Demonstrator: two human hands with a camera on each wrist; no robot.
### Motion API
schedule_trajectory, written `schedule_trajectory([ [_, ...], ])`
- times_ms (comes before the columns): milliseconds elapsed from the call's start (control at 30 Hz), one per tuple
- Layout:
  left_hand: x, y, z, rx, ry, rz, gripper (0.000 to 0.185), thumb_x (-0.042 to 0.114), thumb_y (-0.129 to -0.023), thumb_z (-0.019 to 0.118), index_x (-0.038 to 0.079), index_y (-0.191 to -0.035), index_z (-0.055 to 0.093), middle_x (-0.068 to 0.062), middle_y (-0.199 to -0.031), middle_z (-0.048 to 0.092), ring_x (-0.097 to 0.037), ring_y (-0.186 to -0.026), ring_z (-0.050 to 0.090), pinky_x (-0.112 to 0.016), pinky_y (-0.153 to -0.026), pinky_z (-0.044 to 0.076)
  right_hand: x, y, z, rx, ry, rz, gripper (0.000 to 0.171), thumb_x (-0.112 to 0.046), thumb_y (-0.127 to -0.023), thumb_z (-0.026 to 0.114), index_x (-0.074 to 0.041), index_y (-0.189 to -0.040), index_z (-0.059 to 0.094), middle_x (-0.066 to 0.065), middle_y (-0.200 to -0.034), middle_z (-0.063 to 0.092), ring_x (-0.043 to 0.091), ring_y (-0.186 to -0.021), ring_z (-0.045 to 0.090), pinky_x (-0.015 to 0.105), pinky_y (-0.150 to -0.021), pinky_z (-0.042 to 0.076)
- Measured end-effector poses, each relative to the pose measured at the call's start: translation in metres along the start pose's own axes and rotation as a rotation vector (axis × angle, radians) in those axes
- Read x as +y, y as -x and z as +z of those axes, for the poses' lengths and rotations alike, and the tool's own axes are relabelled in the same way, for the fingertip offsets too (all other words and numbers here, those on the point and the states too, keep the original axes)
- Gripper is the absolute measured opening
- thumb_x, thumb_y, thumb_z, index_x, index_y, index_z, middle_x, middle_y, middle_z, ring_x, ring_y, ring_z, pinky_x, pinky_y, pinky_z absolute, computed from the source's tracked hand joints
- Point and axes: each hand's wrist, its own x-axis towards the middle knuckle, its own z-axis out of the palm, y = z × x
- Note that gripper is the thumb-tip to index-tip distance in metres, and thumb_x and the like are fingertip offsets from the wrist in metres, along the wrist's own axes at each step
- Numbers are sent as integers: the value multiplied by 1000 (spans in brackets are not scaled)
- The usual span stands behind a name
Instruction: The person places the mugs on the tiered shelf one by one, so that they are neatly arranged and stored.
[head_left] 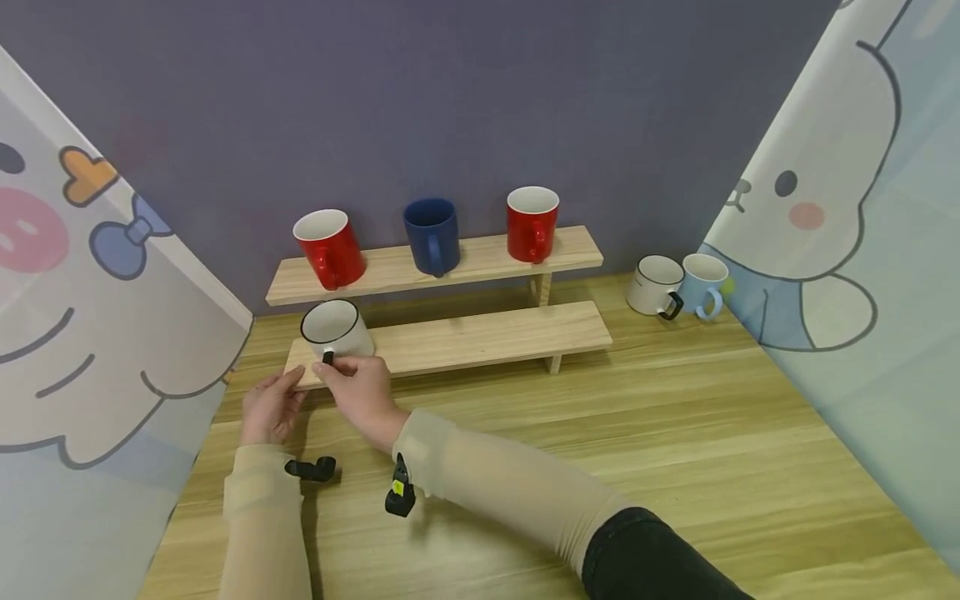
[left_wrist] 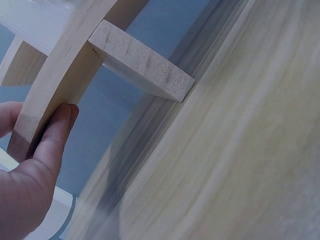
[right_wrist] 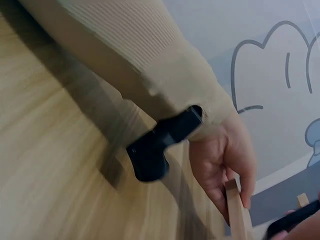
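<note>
Wooden table (head_left: pixel 600 450), two-step shelf (head_left: pixel 480 337) mid-frame.
Right hand (head_left: pixel 360 385) pinching white mug (head_left: pixel 335 329) handle at left centre; left hand (head_left: pixel 272 406) gripping shelf end.

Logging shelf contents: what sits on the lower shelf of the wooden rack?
On the lower shelf, only a white mug at its left end, its black handle pinched by the right hand. The left hand holds the shelf's end, covering that corner.
</note>
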Motion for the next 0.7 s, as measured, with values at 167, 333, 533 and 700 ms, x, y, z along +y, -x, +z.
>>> schedule_trajectory([
  [167,0,0,1,-6,21,2,9,6,-94,75,4,-90,68,-5,-80,68,-12,-65,66,-20,-58,57,-3,-6,-12,-34,49,54,16,-23,-88,85,-8,-92,80,-10,-79,69,5,-74,61,22,-62,52],
  [333,0,0,2,1,38,4,9,5,-94,76,3,-88,68,-5,-77,67,-12,-63,65,-20,-56,57,-7,-7,-26,-82,40,80,22,-25,-86,87,-8,-97,79,-9,-84,71,9,-79,67,24,-68,56],
  [533,0,0,2,-26,75,12,8,2,-93,75,2,-87,70,-6,-77,68,-13,-63,66,-22,-57,57,-16,-5,-47,-129,62,10,30,-25,-88,86,-3,-107,77,-9,-92,71,5,-86,66,23,-75,56],
  [700,-1,0,0,-41,77,11,8,1,-93,74,1,-87,70,-7,-76,68,-13,-60,65,-22,-55,57,-30,-4,-68,-176,67,-24,35,-23,-89,84,0,-113,74,-7,-96,71,7,-88,66,24,-76,56],
])
